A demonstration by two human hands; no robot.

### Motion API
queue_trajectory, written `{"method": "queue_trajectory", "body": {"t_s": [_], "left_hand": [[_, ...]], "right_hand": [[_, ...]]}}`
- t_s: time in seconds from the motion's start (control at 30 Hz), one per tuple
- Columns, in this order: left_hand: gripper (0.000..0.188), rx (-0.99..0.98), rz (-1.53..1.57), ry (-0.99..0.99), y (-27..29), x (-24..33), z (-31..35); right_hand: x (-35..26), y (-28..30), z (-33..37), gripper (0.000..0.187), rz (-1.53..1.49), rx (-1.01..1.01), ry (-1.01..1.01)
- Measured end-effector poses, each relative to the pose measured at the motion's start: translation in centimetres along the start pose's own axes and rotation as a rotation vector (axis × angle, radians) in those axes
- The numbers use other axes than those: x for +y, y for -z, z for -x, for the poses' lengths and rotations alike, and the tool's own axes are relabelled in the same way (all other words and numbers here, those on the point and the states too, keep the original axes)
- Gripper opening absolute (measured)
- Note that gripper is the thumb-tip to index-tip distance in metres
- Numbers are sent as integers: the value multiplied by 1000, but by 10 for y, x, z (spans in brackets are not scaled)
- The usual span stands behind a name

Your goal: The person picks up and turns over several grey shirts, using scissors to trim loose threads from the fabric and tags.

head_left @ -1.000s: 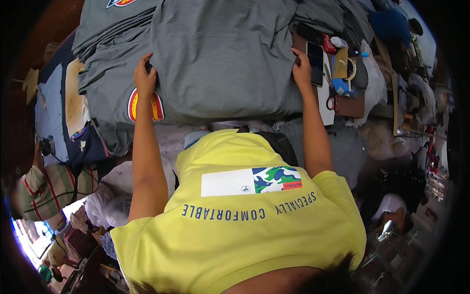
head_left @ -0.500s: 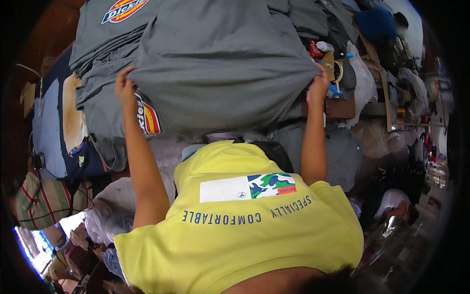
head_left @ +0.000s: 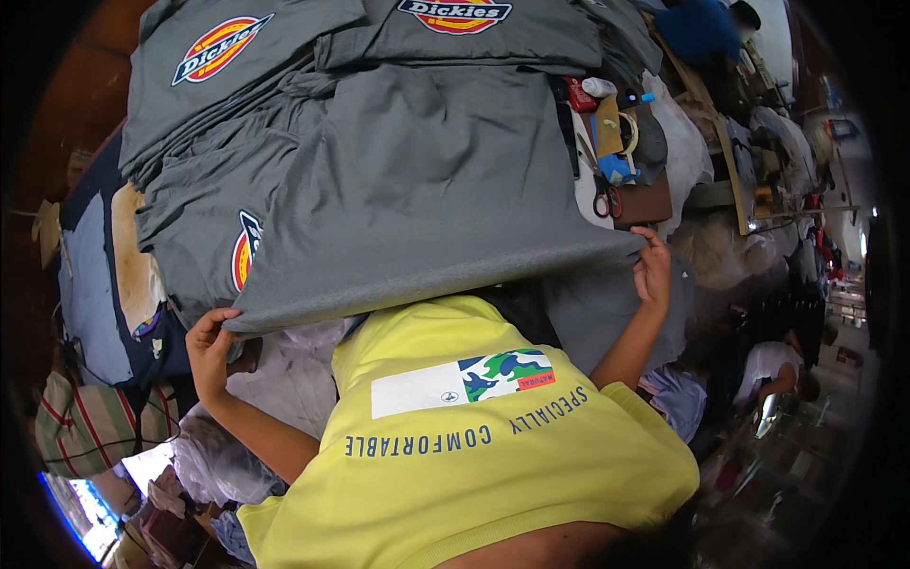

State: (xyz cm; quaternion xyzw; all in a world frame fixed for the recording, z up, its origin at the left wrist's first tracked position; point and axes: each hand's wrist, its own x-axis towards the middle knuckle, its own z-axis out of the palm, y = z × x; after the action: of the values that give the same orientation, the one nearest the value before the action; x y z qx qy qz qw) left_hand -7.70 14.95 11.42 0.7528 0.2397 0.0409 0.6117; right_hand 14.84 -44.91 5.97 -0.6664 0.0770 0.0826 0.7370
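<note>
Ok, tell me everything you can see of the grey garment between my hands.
The grey garment is plain on its visible face, in matte cloth that looks soft. It lies spread out, softly wrinkled toward its far part. Your left hand pinches its near left corner and your right hand its near right; the edge between is taut, lower at the left. Its left part overlaps grey cloth bearing a coloured patch.

Brown work surface (head_left: 650,204) — grey garments (head_left: 431,180), white sheet (head_left: 586,199), scissors (head_left: 601,182) on top
</note>
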Motion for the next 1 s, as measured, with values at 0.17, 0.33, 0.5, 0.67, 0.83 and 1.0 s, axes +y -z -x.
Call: {"method": "queue_trajectory", "body": {"t_s": [0.17, 0.33, 0.5, 0.67, 0.83, 1.0], "left_hand": [[17, 28, 17, -60, -2, 11, -10], [16, 194, 248, -428, 20, 1, 0], [19, 320, 348, -711, 19, 26, 8], [15, 509, -202, -559, 21, 63, 23], [10, 143, -313, -525, 39, 71, 18], [31, 104, 246, -709, 39, 42, -83]], "right_hand": [[-10, -15, -13, 22, -95, -129, 72], [-27, 4, -2, 20, -460, -79, 308], [-61, 8, 11, 25, -515, -150, 517], [-76, 17, 12, 24, -135, -104, 509], [-90, 10, 13, 15, 176, -326, 550], [-75, -34, -56, 11, -419, -599, 700]]}}
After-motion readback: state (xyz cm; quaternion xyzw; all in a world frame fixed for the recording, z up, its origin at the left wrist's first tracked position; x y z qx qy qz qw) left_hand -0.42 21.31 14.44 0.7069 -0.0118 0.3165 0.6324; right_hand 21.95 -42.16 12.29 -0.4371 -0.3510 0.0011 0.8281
